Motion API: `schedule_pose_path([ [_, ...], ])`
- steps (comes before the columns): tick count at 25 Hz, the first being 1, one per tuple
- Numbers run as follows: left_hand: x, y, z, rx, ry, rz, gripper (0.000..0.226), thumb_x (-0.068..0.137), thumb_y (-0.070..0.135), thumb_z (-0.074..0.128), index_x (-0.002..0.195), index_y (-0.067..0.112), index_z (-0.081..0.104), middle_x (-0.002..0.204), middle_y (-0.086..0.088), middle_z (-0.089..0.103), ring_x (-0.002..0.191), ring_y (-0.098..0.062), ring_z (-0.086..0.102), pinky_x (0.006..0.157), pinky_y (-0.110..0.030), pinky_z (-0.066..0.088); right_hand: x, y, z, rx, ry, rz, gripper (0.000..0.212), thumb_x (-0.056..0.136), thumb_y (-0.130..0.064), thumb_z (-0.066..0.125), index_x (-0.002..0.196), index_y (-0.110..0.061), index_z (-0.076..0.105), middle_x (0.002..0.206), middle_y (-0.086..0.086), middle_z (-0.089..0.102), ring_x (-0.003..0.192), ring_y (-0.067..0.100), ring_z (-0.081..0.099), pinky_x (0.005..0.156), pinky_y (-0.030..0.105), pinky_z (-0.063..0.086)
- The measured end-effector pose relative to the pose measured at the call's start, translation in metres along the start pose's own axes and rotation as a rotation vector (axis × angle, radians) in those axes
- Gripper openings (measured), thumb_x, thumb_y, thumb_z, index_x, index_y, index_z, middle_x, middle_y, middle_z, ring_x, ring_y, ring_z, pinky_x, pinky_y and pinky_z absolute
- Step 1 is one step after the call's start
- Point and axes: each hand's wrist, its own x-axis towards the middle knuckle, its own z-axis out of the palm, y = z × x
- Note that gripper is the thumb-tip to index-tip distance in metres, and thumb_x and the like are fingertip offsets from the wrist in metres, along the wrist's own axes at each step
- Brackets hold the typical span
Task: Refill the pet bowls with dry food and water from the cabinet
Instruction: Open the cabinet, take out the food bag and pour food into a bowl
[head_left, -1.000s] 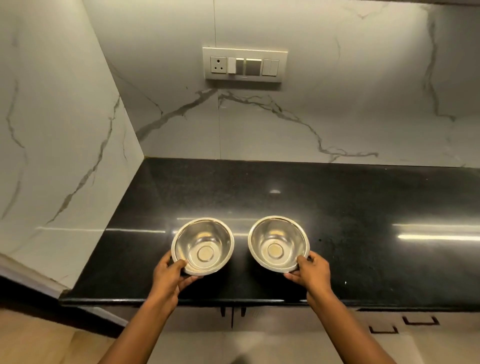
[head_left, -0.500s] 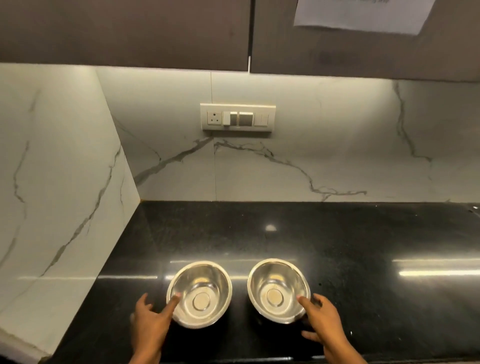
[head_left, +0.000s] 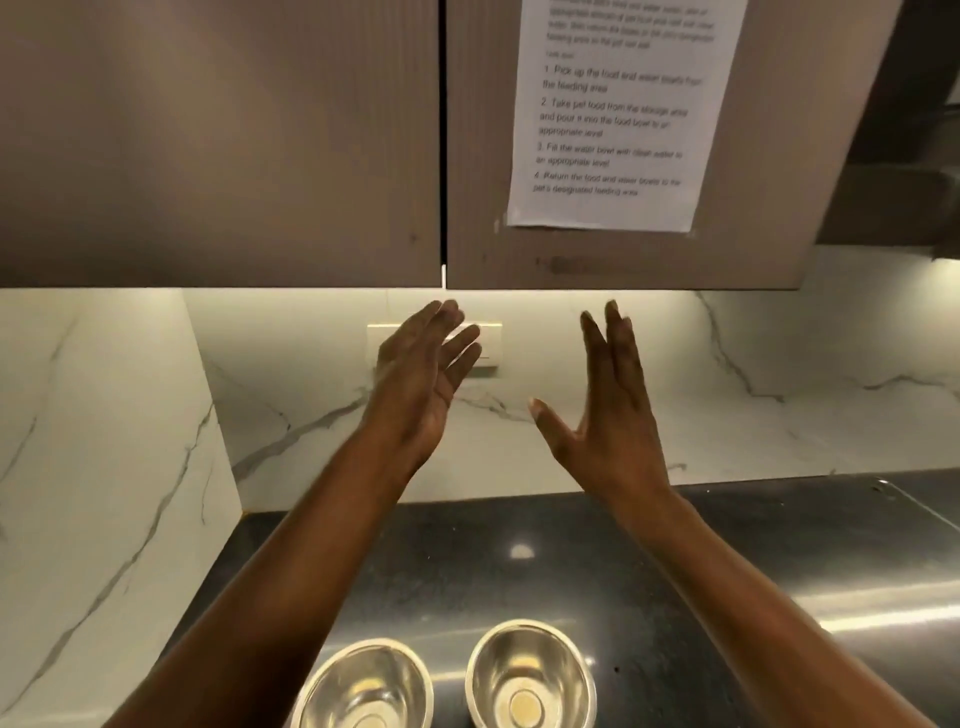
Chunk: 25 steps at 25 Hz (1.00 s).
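Two empty steel bowls stand side by side on the black counter (head_left: 779, 545) at the bottom of the view, the left bowl (head_left: 363, 686) and the right bowl (head_left: 530, 675). Both of my hands are raised above them, just under the brown wall cabinet. My left hand (head_left: 426, 374) is open, fingers apart, below the seam between the left door (head_left: 218, 145) and the right door (head_left: 488, 130). My right hand (head_left: 608, 410) is open too, under the right door's lower edge. Neither hand touches the doors, and both doors are closed.
A printed instruction sheet (head_left: 613, 114) is taped to the right cabinet door. A switch plate (head_left: 488, 343) on the marble backsplash sits partly behind my left hand. A marble side wall (head_left: 93, 441) closes the counter on the left.
Both hands have let go of the bowls and risen from the counter to just under the cabinet. My view has tilted up, so the cabinet doors now fill the top.
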Motion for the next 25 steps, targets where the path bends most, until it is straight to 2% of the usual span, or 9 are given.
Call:
schedule_pose_path([
  [4, 0.021, 0.008, 0.042, -0.251, -0.066, -0.131, 0.02, 0.104, 0.014, 0.064, 0.123, 0.008, 0.064, 0.143, -0.018, 0.066, 0.131, -0.033, 0.067, 0.113, -0.042, 0.052, 0.04, -0.006, -0.023, -0.119, 0.026, -0.1, 0.109, 0.095, -0.058, 0.068, 0.172, -0.021, -0.001, 0.181, 0.002, -0.013, 0.167, 0.024, -0.008, 0.133, 0.046, 0.016],
  [7, 0.031, 0.007, 0.06, -0.258, 0.06, -0.15, 0.013, 0.103, 0.011, 0.065, 0.114, 0.006, 0.063, 0.119, -0.019, 0.069, 0.109, -0.031, 0.072, 0.109, -0.044, 0.056, 0.055, -0.002, -0.037, -0.147, 0.024, -0.124, 0.111, 0.095, -0.056, 0.068, 0.172, -0.019, -0.003, 0.18, 0.003, -0.014, 0.167, 0.024, -0.007, 0.132, 0.041, 0.016],
  [8, 0.034, 0.007, 0.064, -0.251, 0.114, -0.166, 0.018, 0.102, 0.013, 0.067, 0.116, 0.005, 0.06, 0.116, -0.019, 0.066, 0.107, -0.033, 0.07, 0.11, -0.046, 0.055, 0.058, 0.0, -0.039, -0.157, 0.022, -0.134, 0.112, 0.095, -0.056, 0.069, 0.172, -0.019, -0.003, 0.18, 0.003, -0.014, 0.167, 0.024, -0.007, 0.131, 0.04, 0.015],
  [10, 0.041, 0.006, 0.069, -0.238, 0.17, -0.183, 0.031, 0.1, 0.018, 0.07, 0.127, 0.008, 0.059, 0.129, -0.02, 0.063, 0.122, -0.037, 0.066, 0.116, -0.049, 0.05, 0.064, 0.004, -0.042, -0.166, -0.01, -0.15, 0.114, 0.094, -0.055, 0.07, 0.172, -0.018, -0.005, 0.18, 0.004, -0.016, 0.167, 0.025, -0.007, 0.131, 0.039, 0.015],
  [12, 0.047, 0.004, 0.077, -0.34, 0.156, -0.153, 0.028, 0.1, 0.015, 0.071, 0.126, 0.01, 0.062, 0.142, -0.018, 0.066, 0.127, -0.034, 0.067, 0.117, -0.046, 0.049, 0.07, 0.008, -0.043, -0.158, -0.057, -0.158, 0.117, 0.093, -0.052, 0.072, 0.171, -0.017, -0.008, 0.179, 0.004, -0.019, 0.167, 0.026, -0.008, 0.133, 0.042, 0.018],
  [15, 0.047, 0.001, 0.085, -0.451, 0.213, -0.117, 0.022, 0.1, 0.016, 0.071, 0.119, 0.009, 0.064, 0.141, -0.018, 0.069, 0.124, -0.033, 0.069, 0.113, -0.044, 0.053, 0.08, 0.005, -0.042, -0.158, -0.077, -0.163, 0.119, 0.093, -0.05, 0.074, 0.171, -0.016, -0.009, 0.179, 0.005, -0.019, 0.167, 0.026, -0.008, 0.134, 0.044, 0.019],
  [17, 0.042, -0.002, 0.083, -0.465, 0.235, -0.084, 0.035, 0.099, 0.026, 0.073, 0.128, 0.008, 0.064, 0.14, -0.018, 0.069, 0.128, -0.033, 0.068, 0.109, -0.044, 0.056, 0.084, 0.002, -0.041, -0.168, -0.054, -0.165, 0.119, 0.092, -0.05, 0.076, 0.171, -0.016, -0.006, 0.18, 0.007, -0.016, 0.167, 0.027, -0.008, 0.134, 0.044, 0.017],
  [20, 0.023, -0.005, 0.074, -0.455, 0.186, -0.074, 0.052, 0.096, 0.042, 0.075, 0.135, 0.009, 0.062, 0.135, -0.018, 0.071, 0.121, -0.033, 0.071, 0.107, -0.047, 0.058, 0.083, -0.004, -0.042, -0.165, -0.038, -0.171, 0.121, 0.09, -0.045, 0.079, 0.171, -0.015, -0.006, 0.18, 0.007, -0.014, 0.167, 0.028, -0.008, 0.134, 0.046, 0.019],
  [25, -0.017, -0.003, 0.064, -0.397, 0.078, -0.067, 0.044, 0.097, 0.045, 0.07, 0.13, 0.016, 0.063, 0.135, -0.02, 0.072, 0.125, -0.036, 0.071, 0.113, -0.048, 0.053, 0.07, -0.008, -0.047, -0.141, 0.039, -0.163, 0.119, 0.092, -0.043, 0.079, 0.171, -0.015, -0.006, 0.18, 0.007, -0.013, 0.167, 0.028, -0.009, 0.132, 0.051, 0.026],
])
